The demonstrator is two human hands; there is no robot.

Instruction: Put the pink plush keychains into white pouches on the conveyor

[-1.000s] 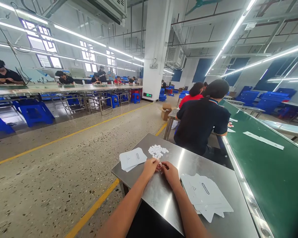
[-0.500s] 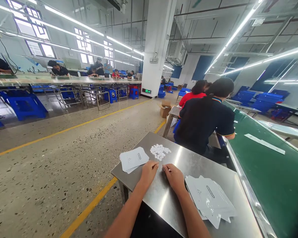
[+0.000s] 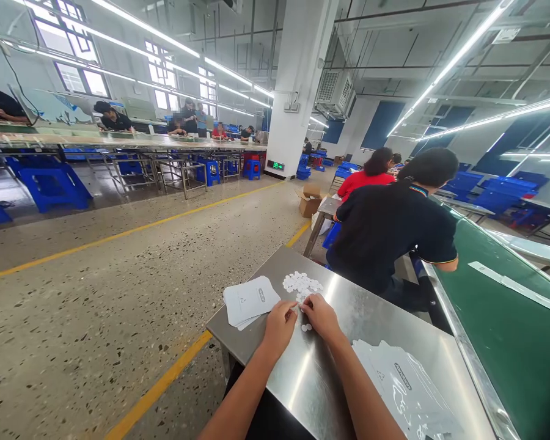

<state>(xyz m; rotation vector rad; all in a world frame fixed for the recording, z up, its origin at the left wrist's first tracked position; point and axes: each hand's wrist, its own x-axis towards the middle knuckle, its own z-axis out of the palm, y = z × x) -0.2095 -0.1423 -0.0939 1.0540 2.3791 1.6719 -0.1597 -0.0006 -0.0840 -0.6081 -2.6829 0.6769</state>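
Note:
A loose pile of small round white discs (image 3: 297, 282) lies on the metal table, and both my hands are at its near edge. My left hand (image 3: 278, 325) is closed with thumb and forefinger pinched together. Facing it, my right hand (image 3: 321, 316) is also closed in a pinch, fingertips almost meeting the left ones. What the fingertips hold is too small to make out. Two loose discs (image 3: 306, 328) rest just below, between the hands. Left of my left hand sits a stack of flat white printed sheets (image 3: 250, 300). A larger, spread stack of similar sheets (image 3: 401, 382) lies beside my right forearm.
The metal table (image 3: 297, 373) borders a green conveyor belt (image 3: 495, 330) with pale strips (image 3: 513, 285) on it. A person in a dark shirt (image 3: 389, 226) sits just ahead. A cardboard box (image 3: 309, 201) stands on the floor beyond.
My hands have come closer together at the pile's near edge. Two loose discs now show beneath them. The view has shifted slightly.

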